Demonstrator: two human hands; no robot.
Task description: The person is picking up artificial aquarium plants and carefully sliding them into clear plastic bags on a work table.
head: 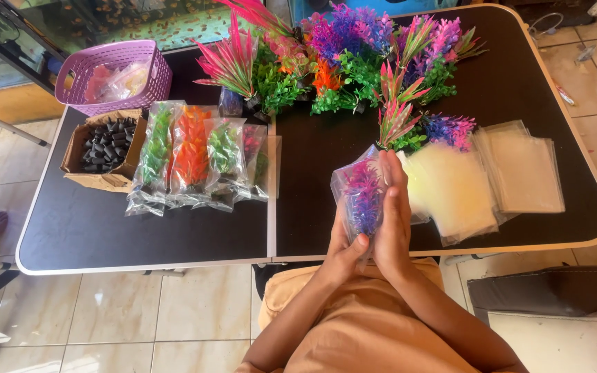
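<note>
A clear plastic bag (358,195) with a purple and pink artificial plant inside is pressed between my two hands above the near edge of the black table (174,228). My left hand (345,252) cups the bag from below and the left, thumb across its bottom. My right hand (394,214) lies flat against the bag's right side, fingers straight and pointing away from me.
A row of bagged green and orange plants (195,155) lies at left. Loose colourful plastic plants (354,62) crowd the far middle. Stacks of empty clear bags (492,176) sit at right. A cardboard box of black bases (105,148) and a purple basket (115,76) stand at far left.
</note>
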